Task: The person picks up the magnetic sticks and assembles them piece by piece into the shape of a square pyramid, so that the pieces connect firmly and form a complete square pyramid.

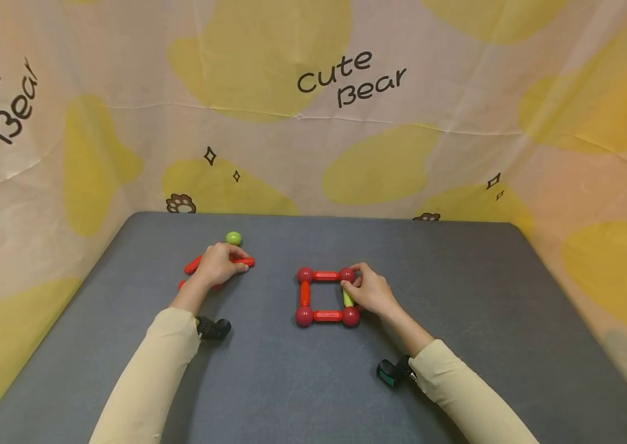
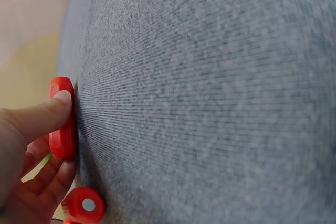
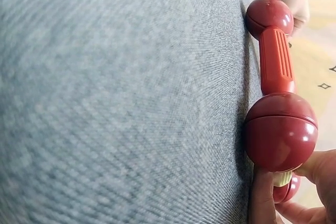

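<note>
A square of magnetic building pieces lies on the grey table, with dark red balls (image 1: 305,316) at its corners. Red magnetic rods (image 1: 327,316) form three sides, and a yellow-green magnetic rod (image 1: 348,298) forms the right one. My right hand (image 1: 374,293) is at that right side, its fingers and thumb around the yellow-green rod, fingertips by the far right ball (image 3: 281,132). Over on the left, my left hand (image 1: 218,264) pinches a red magnetic rod (image 2: 63,135) between thumb and fingers, low against the tabletop. Another red rod (image 2: 84,205) with a silver end disc lies beside it.
A green ball (image 1: 233,238) sits just beyond my left hand. More red rods (image 1: 194,265) lie around that hand, partly covered by it. Behind the table (image 1: 269,382) hangs a patterned cloth (image 1: 269,74).
</note>
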Tool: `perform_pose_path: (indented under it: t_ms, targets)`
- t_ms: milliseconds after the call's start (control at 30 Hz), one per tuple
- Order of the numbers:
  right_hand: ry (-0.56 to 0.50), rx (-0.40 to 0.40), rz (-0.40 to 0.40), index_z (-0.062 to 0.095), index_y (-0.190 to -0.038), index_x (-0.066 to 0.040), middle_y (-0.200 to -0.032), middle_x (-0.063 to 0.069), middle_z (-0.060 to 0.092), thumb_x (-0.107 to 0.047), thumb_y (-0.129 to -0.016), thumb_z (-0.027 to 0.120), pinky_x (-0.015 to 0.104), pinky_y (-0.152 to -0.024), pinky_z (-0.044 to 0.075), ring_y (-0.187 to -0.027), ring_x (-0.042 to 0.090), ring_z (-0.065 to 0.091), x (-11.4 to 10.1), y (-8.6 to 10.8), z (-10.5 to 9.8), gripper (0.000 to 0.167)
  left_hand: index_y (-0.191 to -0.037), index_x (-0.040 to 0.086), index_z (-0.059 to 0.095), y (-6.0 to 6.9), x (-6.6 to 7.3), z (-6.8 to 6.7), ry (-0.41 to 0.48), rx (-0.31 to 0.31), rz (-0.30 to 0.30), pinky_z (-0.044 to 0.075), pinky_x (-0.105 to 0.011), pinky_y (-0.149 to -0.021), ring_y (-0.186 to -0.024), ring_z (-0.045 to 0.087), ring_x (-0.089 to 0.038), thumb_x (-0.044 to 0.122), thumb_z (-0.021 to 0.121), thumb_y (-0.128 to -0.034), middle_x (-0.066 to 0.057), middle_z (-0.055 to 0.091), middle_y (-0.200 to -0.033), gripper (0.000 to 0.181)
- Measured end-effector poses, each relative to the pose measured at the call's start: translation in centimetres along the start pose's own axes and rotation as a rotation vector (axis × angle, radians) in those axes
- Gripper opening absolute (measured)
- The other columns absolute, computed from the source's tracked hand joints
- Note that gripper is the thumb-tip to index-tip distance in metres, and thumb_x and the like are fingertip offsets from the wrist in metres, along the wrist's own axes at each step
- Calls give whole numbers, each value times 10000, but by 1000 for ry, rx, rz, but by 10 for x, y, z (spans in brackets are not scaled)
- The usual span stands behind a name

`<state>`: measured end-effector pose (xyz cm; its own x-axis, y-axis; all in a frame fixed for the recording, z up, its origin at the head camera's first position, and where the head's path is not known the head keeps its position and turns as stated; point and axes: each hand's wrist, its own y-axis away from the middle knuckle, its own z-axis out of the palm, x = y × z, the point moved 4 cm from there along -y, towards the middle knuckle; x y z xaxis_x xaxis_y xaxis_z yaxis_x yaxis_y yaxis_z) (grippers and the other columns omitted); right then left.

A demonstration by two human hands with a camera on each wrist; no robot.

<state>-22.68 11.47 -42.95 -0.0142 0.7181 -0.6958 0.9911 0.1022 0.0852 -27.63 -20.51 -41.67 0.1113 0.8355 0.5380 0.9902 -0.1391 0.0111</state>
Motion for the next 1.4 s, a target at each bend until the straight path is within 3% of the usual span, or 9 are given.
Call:
perform_pose_path:
  t_ms: [333,567,833,1033,1400]
  targets:
    - [-7,-10,12,501,-1216,-28,-762,54,570,-254,-853,638,245,-429,428,-469,111,523,1,1,1,449,-976,107,706,5,24,-1,35,20,94,451,-366,-713,-805,605,-223,200,722,-791,-63,681,-886,208]
    - [-10,-9,21,500,-1216,-33,-769,57,576,-256,-854,639,249,-430,434,-469,115,527,1,2,0,448,-962,104,691,14,45,2,85,33,178,485,-371,-732,-809,624,-198,157,724,-786,-42,684,-889,187]
    - [-8,-2,21,502,-1215,-32,-773,58,581,-255,-855,637,250,-433,437,-473,115,528,2,2,0,444,-1059,75,662,25,61,9,143,37,271,502,-365,-740,-823,619,-206,107,701,-801,-66,654,-918,262]
    - [-11,-5,16,499,-1215,-32,-768,57,577,-254,-855,637,252,-433,439,-465,117,530,2,2,0,445,-1045,101,658,32,69,17,185,29,283,518,-343,-741,-836,626,-176,112,697,-806,-30,655,-949,243]
    - [-10,-2,8,504,-1210,-34,-759,52,584,-260,-854,637,249,-430,425,-461,113,526,1,1,1,442,-987,124,634,46,82,28,325,-26,242,525,-281,-730,-811,617,-122,131,706,-800,3,654,-855,200]
